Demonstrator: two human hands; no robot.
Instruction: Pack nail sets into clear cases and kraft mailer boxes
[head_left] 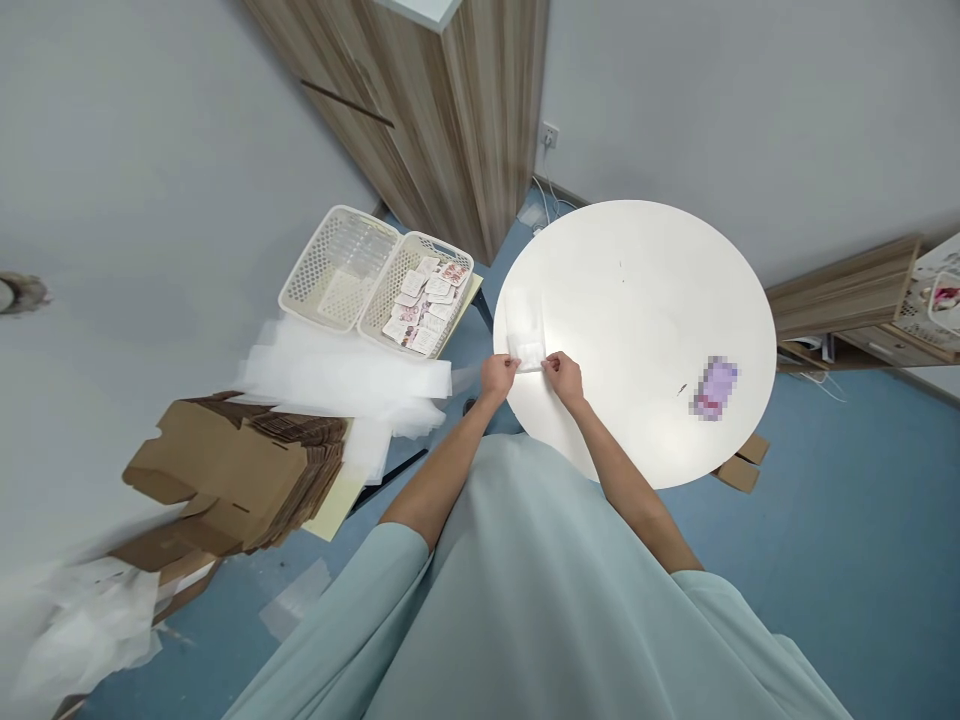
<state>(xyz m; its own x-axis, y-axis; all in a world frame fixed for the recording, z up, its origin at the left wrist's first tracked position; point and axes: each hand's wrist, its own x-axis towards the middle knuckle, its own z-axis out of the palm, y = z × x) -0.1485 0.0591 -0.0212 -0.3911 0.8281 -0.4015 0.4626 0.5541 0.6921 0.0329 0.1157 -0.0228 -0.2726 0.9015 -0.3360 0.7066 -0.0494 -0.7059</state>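
Observation:
On the round white table (pixel 660 290), close to its left front edge, lies a strip of thin, whitish packing foam (pixel 525 312). Its near end is a thicker, folded part; whatever is inside it cannot be made out. My left hand (pixel 498 377) pinches the near left corner between thumb and fingers. The near right corner is pinched the same way by my right hand (pixel 564 379). Both hands rest at about the same height, a little apart, with the folded foam between them.
Left of the table are a pile of foam sheets (pixel 345 370), stacked flat cardboard boxes (pixel 232 460), a basket of small printed packets (pixel 431 295) and a basket with clear plastic items (pixel 341 265). A blurred purple object (pixel 715 388) lies on the table's right. A wood-grain cabinet (pixel 450 120) stands behind.

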